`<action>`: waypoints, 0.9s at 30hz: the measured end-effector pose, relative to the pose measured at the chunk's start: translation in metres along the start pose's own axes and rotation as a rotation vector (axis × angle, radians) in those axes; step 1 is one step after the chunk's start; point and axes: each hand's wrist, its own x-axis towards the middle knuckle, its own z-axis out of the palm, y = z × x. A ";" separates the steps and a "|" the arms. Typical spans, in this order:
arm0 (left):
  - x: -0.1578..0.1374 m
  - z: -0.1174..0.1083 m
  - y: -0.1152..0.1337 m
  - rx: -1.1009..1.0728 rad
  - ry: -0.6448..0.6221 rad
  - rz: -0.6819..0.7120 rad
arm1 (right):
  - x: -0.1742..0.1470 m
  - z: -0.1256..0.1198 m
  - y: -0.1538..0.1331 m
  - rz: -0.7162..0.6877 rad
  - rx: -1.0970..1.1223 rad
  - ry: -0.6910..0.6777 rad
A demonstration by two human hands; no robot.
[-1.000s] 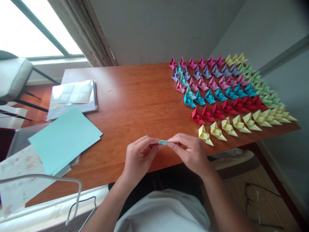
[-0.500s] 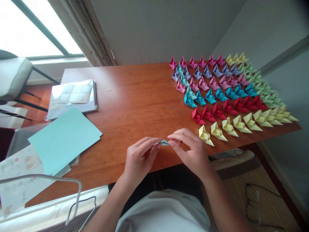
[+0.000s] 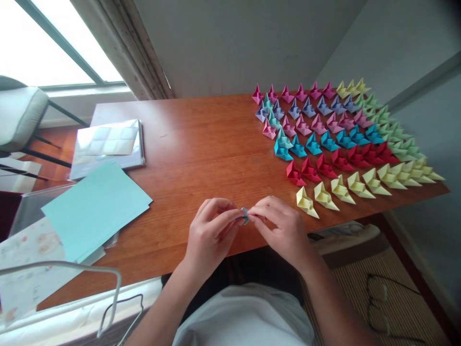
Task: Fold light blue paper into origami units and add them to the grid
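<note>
Near the table's front edge, a small light-teal folded paper piece (image 3: 245,216) is pinched between both hands. My left hand (image 3: 212,228) grips its left side with thumb and fingers closed. From the right, my right hand (image 3: 279,223) pinches it too, fingertips nearly meeting the left ones. Most of the paper is covered by the fingers, so its exact shape is hidden. To the right stand rows of folded paper boats, the closest a yellow paper boat (image 3: 306,202) just beyond my right hand. A red paper boat (image 3: 295,173) sits behind it.
Teal paper sheets (image 3: 97,206) lie at the left on the wooden table (image 3: 201,149). Behind them is a plastic-wrapped pack (image 3: 108,144). A printed sheet (image 3: 29,269) and a white metal bar (image 3: 72,264) are at the front left. A chair (image 3: 21,115) stands by the window.
Both hands have shifted slightly, and the fingers have closed in around the teal paper. My right fingertips have come nearer to the left ones. The paper boats stay in place.
</note>
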 end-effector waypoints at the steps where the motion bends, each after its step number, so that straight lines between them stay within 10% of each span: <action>1: 0.001 0.000 0.000 0.020 -0.011 0.015 | 0.000 0.000 0.001 -0.007 -0.005 -0.005; 27: 0.001 -0.014 -0.007 -0.092 -0.002 -0.165 | -0.003 -0.007 0.002 -0.054 -0.038 0.031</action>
